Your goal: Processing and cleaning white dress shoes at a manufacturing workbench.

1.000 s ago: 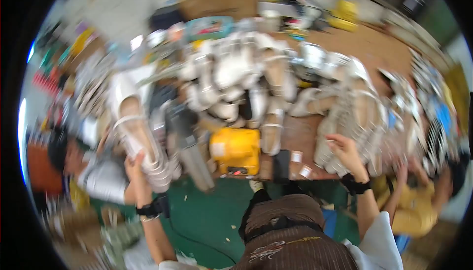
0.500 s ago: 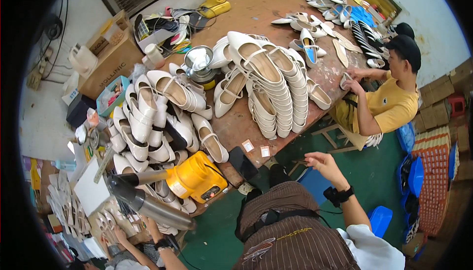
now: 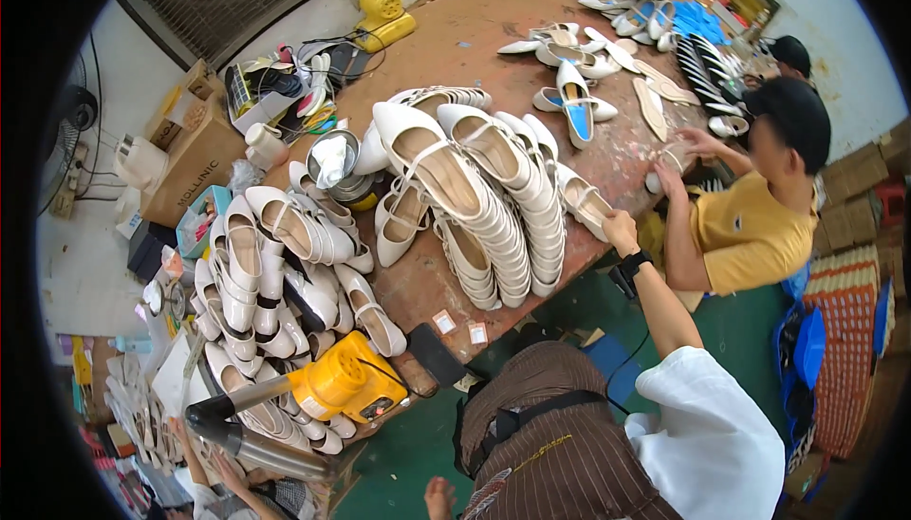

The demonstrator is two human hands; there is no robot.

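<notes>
Your right hand (image 3: 622,231) curls loosely on the cream shoe (image 3: 585,202) at the table (image 3: 446,46) edge, right of the big stack (image 3: 493,207); grip it firm w/o toppling; left hand not in view.

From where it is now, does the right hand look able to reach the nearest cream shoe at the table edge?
Probably yes: the right hand already sits at the cream shoe, with nothing between them.

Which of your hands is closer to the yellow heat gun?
Right. The right hand touches a white shoe far across the table from the yellow heat gun. The left hand is out of view.
</notes>
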